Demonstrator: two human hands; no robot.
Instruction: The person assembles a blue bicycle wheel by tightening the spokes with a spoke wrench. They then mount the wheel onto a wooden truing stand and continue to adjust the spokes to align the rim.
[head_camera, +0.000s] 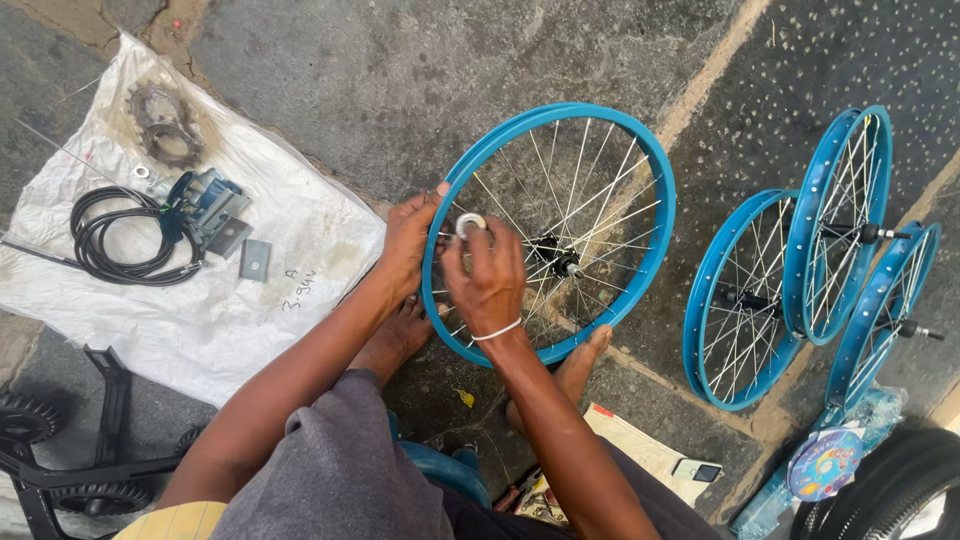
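A blue bicycle wheel (560, 235) with thin silver spokes and a dark hub at its centre is held upright on a rough grey stone floor (380, 80), propped between two bare feet. A small silver ring-shaped part (470, 224), like a washer or nut, is pinched at the fingertips of the right hand (487, 280), just inside the rim on its left side. The left hand (408, 245) is wrapped around the rim's left edge, thumb on top, steadying it. A white band is worn on the right wrist.

A slip seems possible: the small ring is smooth metal and could be dropped through the spokes onto the uneven floor, and the wheel, balanced on its narrow edge, could roll or tip if the grip were loosened.

To the right, three more blue wheels (800, 270) are stood on edge, overlapping, their axles sticking out. At the left, a crumpled white woven sack (200, 320) is spread flat; on it lie a rusty toothed sprocket (165, 125), a coil of black cable (115, 235) and small grey metal brackets (215, 215). A black frame with small knobbly wheels (60, 450) is seen at the bottom left corner, a black tyre (890, 490) at the bottom right.
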